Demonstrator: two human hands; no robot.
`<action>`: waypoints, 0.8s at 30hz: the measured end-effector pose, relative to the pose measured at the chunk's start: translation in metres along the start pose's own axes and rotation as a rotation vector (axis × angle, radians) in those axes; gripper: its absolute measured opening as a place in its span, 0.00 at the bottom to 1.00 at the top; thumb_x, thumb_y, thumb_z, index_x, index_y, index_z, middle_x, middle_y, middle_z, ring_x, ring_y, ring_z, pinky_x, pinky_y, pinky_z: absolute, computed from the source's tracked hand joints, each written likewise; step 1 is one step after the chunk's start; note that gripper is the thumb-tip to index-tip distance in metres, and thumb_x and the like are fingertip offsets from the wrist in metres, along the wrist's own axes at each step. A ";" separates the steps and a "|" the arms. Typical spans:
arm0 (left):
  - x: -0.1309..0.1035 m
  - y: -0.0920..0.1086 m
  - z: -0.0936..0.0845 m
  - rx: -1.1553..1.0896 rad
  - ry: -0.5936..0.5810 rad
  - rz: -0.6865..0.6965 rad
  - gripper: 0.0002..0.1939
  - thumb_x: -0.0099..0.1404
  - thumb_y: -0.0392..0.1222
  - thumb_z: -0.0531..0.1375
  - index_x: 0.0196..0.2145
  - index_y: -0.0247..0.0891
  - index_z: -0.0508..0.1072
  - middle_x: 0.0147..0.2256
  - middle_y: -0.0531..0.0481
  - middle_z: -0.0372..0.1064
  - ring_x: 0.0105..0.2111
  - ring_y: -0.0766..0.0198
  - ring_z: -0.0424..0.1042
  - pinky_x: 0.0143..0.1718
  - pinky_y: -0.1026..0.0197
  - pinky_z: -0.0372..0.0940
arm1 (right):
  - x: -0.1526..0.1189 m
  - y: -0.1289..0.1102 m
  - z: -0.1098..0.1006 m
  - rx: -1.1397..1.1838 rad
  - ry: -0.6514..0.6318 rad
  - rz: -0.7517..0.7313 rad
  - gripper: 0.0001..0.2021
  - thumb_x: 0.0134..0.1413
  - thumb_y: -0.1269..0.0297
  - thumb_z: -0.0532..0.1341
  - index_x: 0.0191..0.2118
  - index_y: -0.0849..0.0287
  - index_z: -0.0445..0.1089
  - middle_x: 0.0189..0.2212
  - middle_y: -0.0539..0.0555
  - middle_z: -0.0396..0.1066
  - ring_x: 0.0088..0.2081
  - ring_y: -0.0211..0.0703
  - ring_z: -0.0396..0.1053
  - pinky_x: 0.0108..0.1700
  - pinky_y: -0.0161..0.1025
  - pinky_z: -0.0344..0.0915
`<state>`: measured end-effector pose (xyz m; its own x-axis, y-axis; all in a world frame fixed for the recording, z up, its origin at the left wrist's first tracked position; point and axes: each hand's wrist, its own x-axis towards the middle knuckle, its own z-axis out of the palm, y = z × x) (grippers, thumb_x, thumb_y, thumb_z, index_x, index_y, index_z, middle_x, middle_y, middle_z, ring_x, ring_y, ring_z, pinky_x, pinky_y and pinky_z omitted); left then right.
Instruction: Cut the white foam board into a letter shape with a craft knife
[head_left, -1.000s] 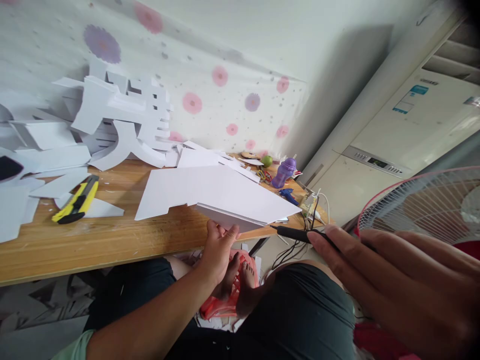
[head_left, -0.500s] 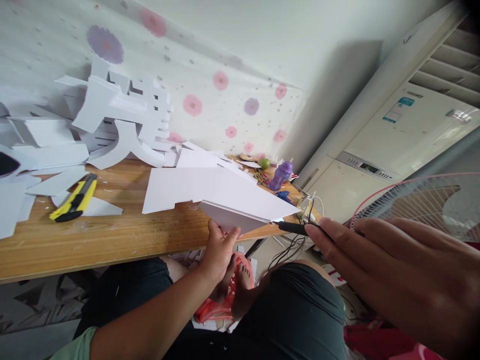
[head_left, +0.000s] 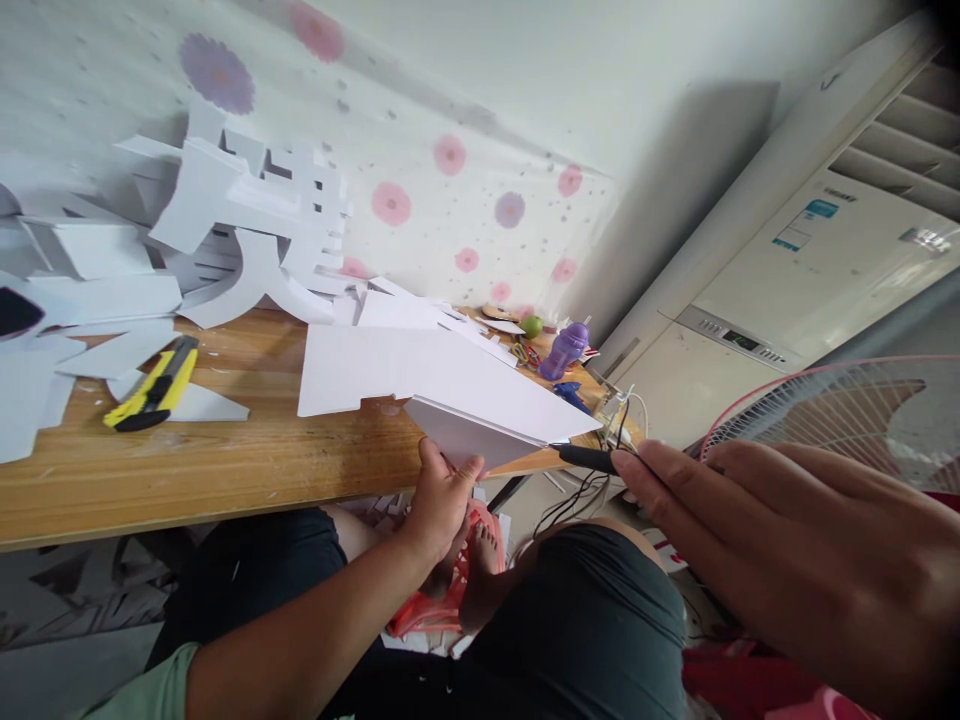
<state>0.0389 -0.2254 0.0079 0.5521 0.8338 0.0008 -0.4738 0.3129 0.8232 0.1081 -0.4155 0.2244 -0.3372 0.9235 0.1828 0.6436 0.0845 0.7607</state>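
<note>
A tapering white foam board piece point(head_left: 472, 437) is pinched in my left hand point(head_left: 444, 500), thumb on its near face. It is tilted up at the table's front edge, before a larger flat white board point(head_left: 442, 365). My right hand point(head_left: 787, 540) is closed around a slim black-handled tool point(head_left: 589, 458). The tool's thin tip lies at the right end of the held piece's upper edge; whether it touches is too small to tell. Much of the handle is hidden by my fingers.
A yellow utility knife point(head_left: 155, 388) lies at left on the wooden table point(head_left: 247, 465), beside white cut-outs point(head_left: 247, 210). Toward the right end stand a purple bottle point(head_left: 564, 350) and a blue glue gun point(head_left: 571, 396). A fan point(head_left: 840, 410) stands at right, with cables point(head_left: 574, 510) below the table.
The view has shifted slightly, so the table's things sit a little higher and further right. Both hands keep their holds, and the tool's tip stays near the piece's right end.
</note>
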 end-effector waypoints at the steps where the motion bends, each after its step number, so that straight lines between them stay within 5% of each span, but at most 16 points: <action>1: 0.000 0.000 0.000 0.000 0.001 0.001 0.23 0.54 0.46 0.70 0.38 0.43 0.58 0.37 0.50 0.72 0.37 0.59 0.74 0.42 0.53 0.70 | 0.001 0.000 0.000 -0.012 0.015 -0.018 0.20 0.60 0.78 0.51 0.55 0.63 0.68 0.43 0.56 0.79 0.36 0.53 0.72 0.34 0.49 0.66; 15: -0.008 0.009 0.001 -0.018 0.008 -0.010 0.23 0.54 0.44 0.69 0.37 0.42 0.59 0.38 0.50 0.71 0.38 0.57 0.74 0.37 0.55 0.71 | 0.027 0.008 -0.014 -0.066 0.036 -0.161 0.19 0.60 0.83 0.48 0.41 0.66 0.76 0.32 0.57 0.80 0.25 0.45 0.72 0.25 0.43 0.68; 24: 0.001 0.007 -0.013 -0.064 -0.008 -0.007 0.23 0.54 0.45 0.70 0.40 0.41 0.60 0.39 0.50 0.72 0.36 0.62 0.73 0.38 0.57 0.70 | -0.003 0.002 0.001 0.053 0.122 -0.024 0.15 0.63 0.80 0.52 0.50 0.67 0.71 0.41 0.57 0.79 0.34 0.47 0.72 0.39 0.48 0.63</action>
<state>0.0270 -0.2166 0.0066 0.5609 0.8279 -0.0001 -0.5128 0.3475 0.7850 0.1108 -0.4180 0.2244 -0.4315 0.8692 0.2417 0.6690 0.1285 0.7320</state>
